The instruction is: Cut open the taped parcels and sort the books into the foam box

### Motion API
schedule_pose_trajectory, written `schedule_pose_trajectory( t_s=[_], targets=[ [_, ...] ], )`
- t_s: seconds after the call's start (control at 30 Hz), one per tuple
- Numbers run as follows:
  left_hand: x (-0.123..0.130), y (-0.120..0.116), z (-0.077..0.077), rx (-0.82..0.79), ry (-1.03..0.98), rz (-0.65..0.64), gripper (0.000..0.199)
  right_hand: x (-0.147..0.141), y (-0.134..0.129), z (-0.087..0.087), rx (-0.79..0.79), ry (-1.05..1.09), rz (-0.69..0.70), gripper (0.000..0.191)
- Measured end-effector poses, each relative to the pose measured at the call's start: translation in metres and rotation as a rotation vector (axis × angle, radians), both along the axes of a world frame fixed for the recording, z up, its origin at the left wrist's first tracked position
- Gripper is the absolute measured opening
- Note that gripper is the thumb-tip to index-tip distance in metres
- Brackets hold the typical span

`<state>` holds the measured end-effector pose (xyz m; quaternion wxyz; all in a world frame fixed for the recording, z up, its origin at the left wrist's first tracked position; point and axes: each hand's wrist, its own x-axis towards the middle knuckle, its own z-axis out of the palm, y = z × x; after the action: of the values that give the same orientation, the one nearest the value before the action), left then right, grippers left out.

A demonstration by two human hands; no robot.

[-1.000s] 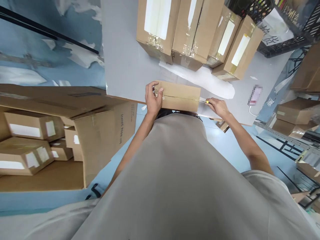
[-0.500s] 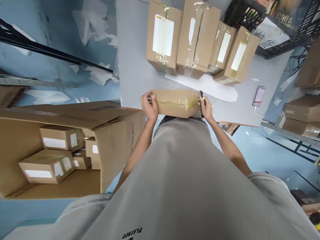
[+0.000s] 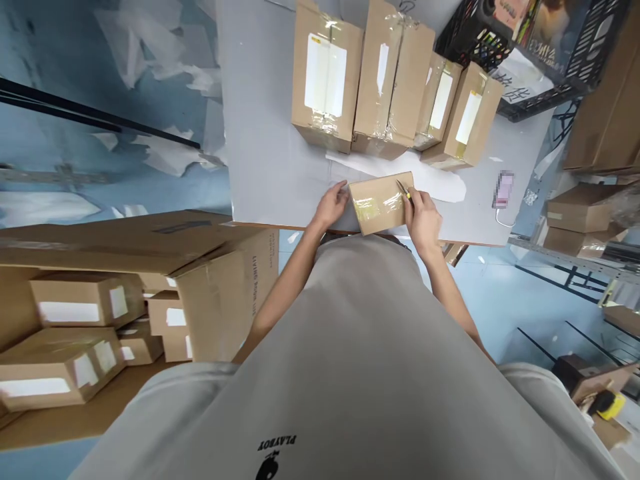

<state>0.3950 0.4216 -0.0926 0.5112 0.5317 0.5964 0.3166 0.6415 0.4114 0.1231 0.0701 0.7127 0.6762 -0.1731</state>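
Note:
A taped cardboard box (image 3: 381, 203) stands at the table's front edge, close to my body, its face with shiny tape towards me. My right hand (image 3: 424, 219) is closed around a utility knife (image 3: 403, 189) with a bit of yellow on it. Its blade lies over the upper right part of the box. Just off the box's left edge is my left hand (image 3: 332, 205), fingers loosely bent and apart, gripping nothing. Whether its fingertips touch the box is hard to see.
Several taped boxes with white labels (image 3: 325, 77) line the back of the grey table (image 3: 270, 133). Before them lies a white paper strip (image 3: 440, 177). A black crate (image 3: 550, 100) and a phone (image 3: 503, 189) are on the right. A large carton (image 3: 220, 293) holding smaller boxes stands left.
The box has been turned, so its shorter taped face now points at me. My left hand has let go of its left end. The knife has moved onto the box's upper face.

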Motion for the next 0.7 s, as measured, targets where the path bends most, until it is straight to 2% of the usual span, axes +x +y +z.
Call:
schedule_pose_trajectory(
  t_s=[0.1,0.2,0.27,0.33,0.43,0.57,0.7],
  targets=[
    [-0.011,0.009,0.036,0.025,-0.047,0.057,0.045,-0.003,-0.006,-0.001,-0.005,-0.04,-0.021,0.056],
    [-0.015,0.018,0.075,0.048,-0.11,-0.012,0.038,-0.004,-0.006,0.007,-0.034,-0.091,-0.07,0.055],
    [-0.016,0.023,0.092,0.059,-0.116,-0.066,0.034,-0.007,-0.006,0.017,-0.026,-0.094,-0.117,0.057],
    [-0.017,0.026,0.099,0.059,-0.125,-0.093,0.032,-0.013,-0.01,0.027,0.0,-0.036,-0.143,0.059],
    [-0.018,0.029,0.096,0.042,-0.161,-0.097,0.031,-0.029,-0.021,0.035,-0.032,0.128,-0.12,0.059],
    [-0.021,0.032,0.095,-0.015,-0.243,-0.109,0.035,-0.055,-0.035,0.027,-0.154,0.294,-0.067,0.052],
    [-0.025,0.038,0.102,-0.058,-0.282,-0.14,0.04,-0.075,-0.039,0.019,-0.178,0.286,-0.053,0.049]
  ],
)
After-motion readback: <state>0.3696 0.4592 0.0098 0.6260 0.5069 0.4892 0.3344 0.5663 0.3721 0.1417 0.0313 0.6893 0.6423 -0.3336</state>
